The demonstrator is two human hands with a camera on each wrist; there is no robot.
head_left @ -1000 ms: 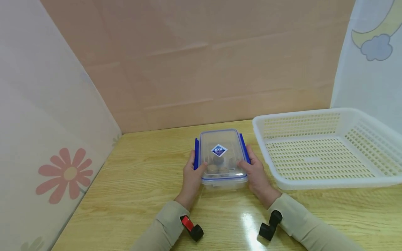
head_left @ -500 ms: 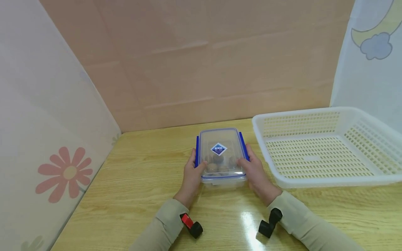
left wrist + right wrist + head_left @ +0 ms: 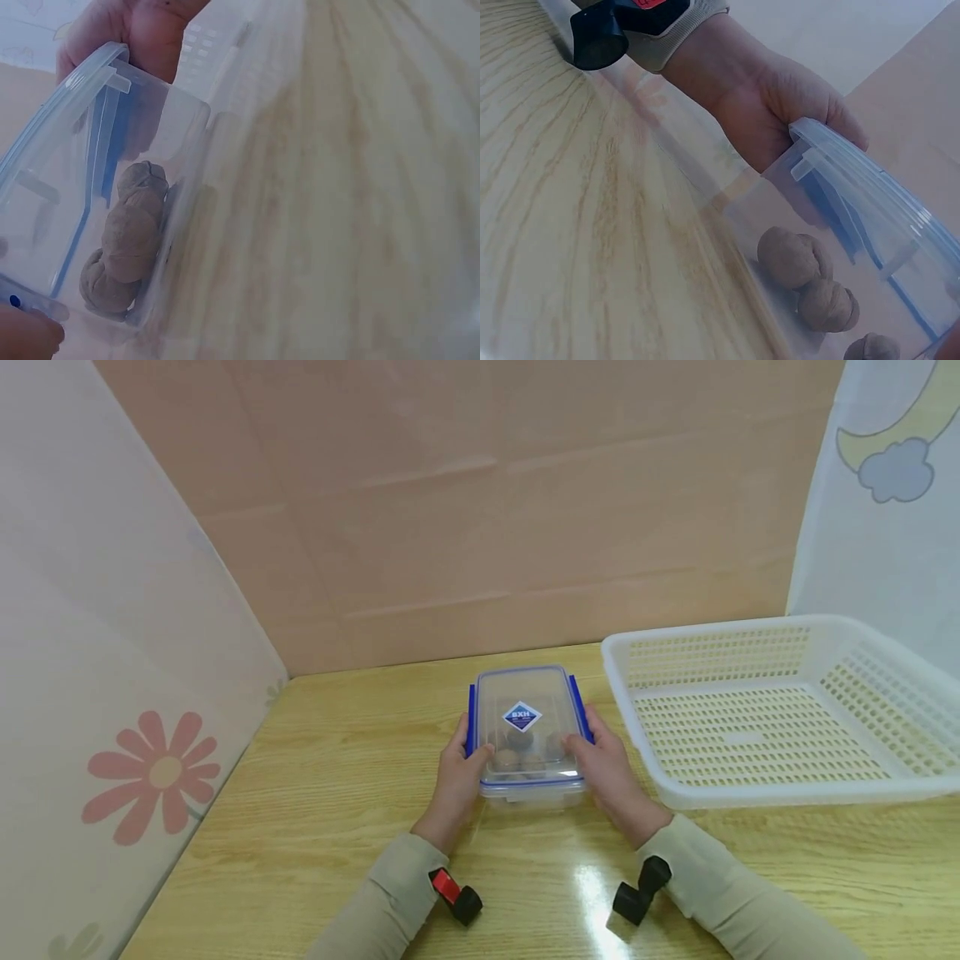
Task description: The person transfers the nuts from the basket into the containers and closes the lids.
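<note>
A clear plastic box [image 3: 525, 727] with a snap-on lid, blue side clips and a blue diamond label stands on the wooden table [image 3: 337, 793]. Several walnuts [image 3: 517, 756] lie inside it, and they show through the wall in the left wrist view [image 3: 131, 232] and the right wrist view [image 3: 795, 259]. My left hand [image 3: 457, 777] grips the box's left side with the thumb on the lid edge. My right hand [image 3: 611, 772] grips the right side the same way. The left hand [image 3: 765, 105] shows across the box in the right wrist view, the right hand [image 3: 142, 30] in the left wrist view.
A white perforated basket [image 3: 750, 793] with nothing in it stands just right of the box, close to my right hand. A pink wall rises behind the table. A flower-printed panel [image 3: 150, 777] borders the left side and a curtain [image 3: 885, 527] hangs at the right.
</note>
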